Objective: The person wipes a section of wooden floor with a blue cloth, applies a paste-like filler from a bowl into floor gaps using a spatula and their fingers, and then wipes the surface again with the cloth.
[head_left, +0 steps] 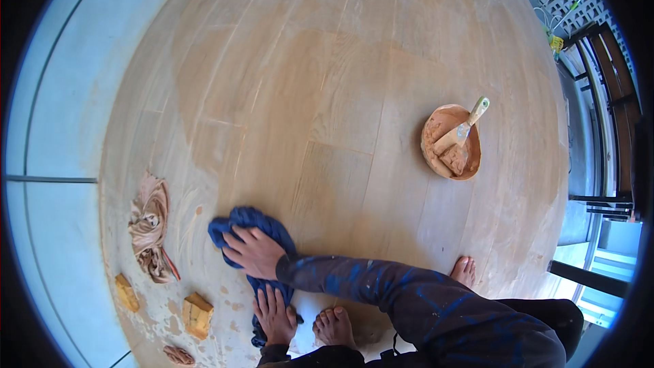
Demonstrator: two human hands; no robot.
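A dark blue cloth (256, 219) lies bunched on the wood-plank floor (340, 95). My right hand (257, 253) reaches across to the left and presses on it, fingers spread over the folds. Closer to me, my left hand (275, 317) rests palm down on the trailing end of the same cloth, its fingers stretched out. The floor around the cloth carries pale smears and tan spots. Off to the right stands a round bowl (432, 152) of tan-brown paste. A putty knife (470, 125) leans in it, its blade coated and its handle over the rim.
At left lie a twisted, stained beige cloth (150, 221), two yellowish sponge-like blocks (126, 293) (197, 315) and a small brown crumpled piece (178, 355). My bare feet (334, 326) are on the floor. Light tiles (61, 245) border the left; dark-framed furniture (613, 102) stands at right.
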